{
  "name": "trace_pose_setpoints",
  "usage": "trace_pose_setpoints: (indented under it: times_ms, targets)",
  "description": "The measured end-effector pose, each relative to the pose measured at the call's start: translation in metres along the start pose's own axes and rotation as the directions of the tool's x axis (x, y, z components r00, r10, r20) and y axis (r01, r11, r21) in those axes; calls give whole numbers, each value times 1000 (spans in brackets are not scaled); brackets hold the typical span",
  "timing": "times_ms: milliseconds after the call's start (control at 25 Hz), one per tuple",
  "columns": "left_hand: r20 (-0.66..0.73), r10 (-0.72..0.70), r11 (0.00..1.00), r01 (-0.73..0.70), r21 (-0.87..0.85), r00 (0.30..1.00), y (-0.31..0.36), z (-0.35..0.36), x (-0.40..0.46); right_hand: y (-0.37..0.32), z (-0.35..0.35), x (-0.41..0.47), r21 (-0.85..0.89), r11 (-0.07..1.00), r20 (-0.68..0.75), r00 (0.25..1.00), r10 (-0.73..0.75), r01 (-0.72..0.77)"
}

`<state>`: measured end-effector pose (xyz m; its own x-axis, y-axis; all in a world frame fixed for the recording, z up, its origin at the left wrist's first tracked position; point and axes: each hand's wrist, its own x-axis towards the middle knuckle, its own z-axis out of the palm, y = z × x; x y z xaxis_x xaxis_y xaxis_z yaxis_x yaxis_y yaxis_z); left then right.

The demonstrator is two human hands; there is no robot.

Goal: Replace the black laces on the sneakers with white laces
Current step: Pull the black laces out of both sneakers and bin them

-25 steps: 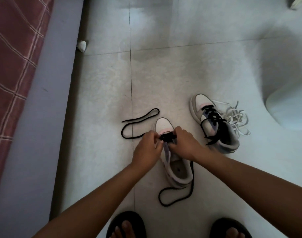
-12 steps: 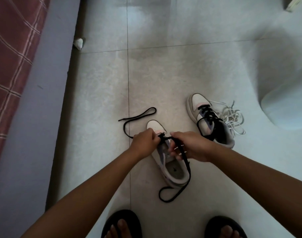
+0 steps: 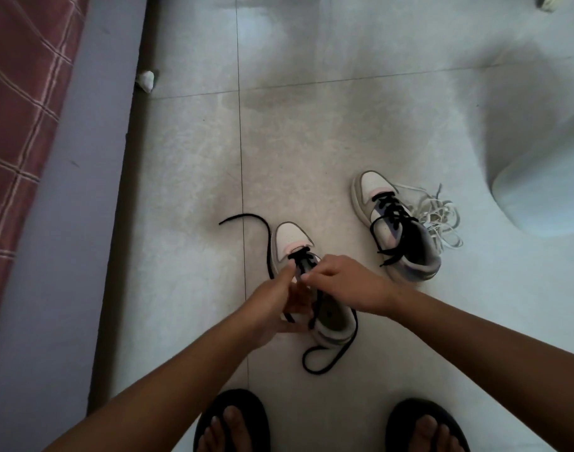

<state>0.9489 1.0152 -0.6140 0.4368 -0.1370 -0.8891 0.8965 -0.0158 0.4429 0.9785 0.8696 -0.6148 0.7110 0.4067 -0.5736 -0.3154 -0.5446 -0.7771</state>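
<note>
A grey and white sneaker (image 3: 290, 239) lies on the tiled floor in front of me, toe pointing away. Its black lace (image 3: 331, 357) is mostly pulled out: one end curls off to the left past the toe, the other loops behind the heel. My left hand (image 3: 276, 308) grips the sneaker's left side. My right hand (image 3: 341, 285) pinches the black lace over the tongue. A second sneaker (image 3: 400, 230) stands to the right with its black lace still threaded. A pile of white laces (image 3: 442, 220) lies against its right side.
A bed with a red checked cover (image 3: 21, 109) and a lilac side panel (image 3: 60, 239) runs along the left. A pale rounded object (image 3: 546, 187) sits at the right. My feet in black sandals (image 3: 233, 419) are at the bottom edge. A crumpled white scrap (image 3: 146, 80) lies by the bed.
The lace's left end has been drawn in closer to the toe. My left hand has dropped from the lace to the sneaker's side, and my right hand has shifted toward the tongue.
</note>
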Motion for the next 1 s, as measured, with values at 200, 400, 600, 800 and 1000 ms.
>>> trace_pose_setpoints:
  times_ms: [200, 400, 600, 800, 1000]
  targets:
    - [-10, 42, 989, -43, -143, 999, 1, 0, 6, -9, -18, -11, 177, 984, -26, 999, 30, -25]
    - [-19, 106, 945, -107, -310, 994, 13, -34, 2, 7, -74, -13, 767, 631, -16, 980, 200, -116]
    - [-82, 187, 947, -157, 281, 979, 40, -90, -28, 10, -152, -24, 430, 902, -234, 959, 163, -48]
    - [79, 98, 695, -125, 708, 992, 36, -112, -69, 9, -221, -49, -21, 984, -389, 908, 154, -175]
    - [317, -79, 667, -186, 722, 945, 29, -97, -82, -1, -197, -43, -307, 916, -185, 960, 210, -260]
